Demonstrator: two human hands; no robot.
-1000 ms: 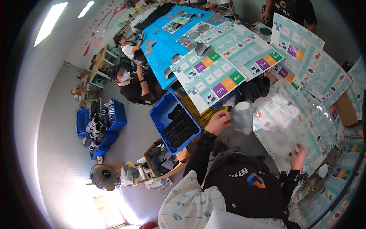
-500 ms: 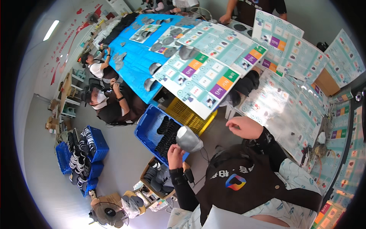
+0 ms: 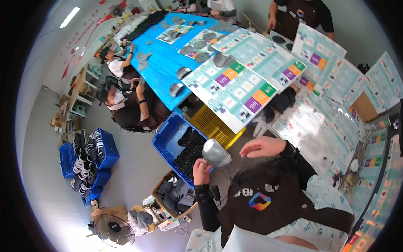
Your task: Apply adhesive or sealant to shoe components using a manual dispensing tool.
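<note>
My left hand (image 3: 202,171) is closed, its fingers pinching the lower edge of a grey, rounded, cup-shaped piece (image 3: 220,156) with a whitish oval on its upper side. The piece is raised in front of my chest, beside a blue crate (image 3: 161,145) that holds rows of dark curved pieces (image 3: 189,149). To the right of it, my right hand (image 3: 263,147) is held in the air with fingers stretched out and nothing in them. It is apart from the grey piece. Black sleeves cover both forearms.
Ahead stands a long table with a blue cover (image 3: 163,54), bearing grey curved pieces and printed boards (image 3: 228,92). A yellow crate (image 3: 210,122) sits under its corner. A carton (image 3: 178,206) of dark pieces and a fan (image 3: 114,227) stand lower left. Co-workers (image 3: 126,101) sit left of the table.
My right hand has moved left, closer to the grey piece, and its fingers have straightened. My left hand still holds the piece. The whole view has shifted slightly.
</note>
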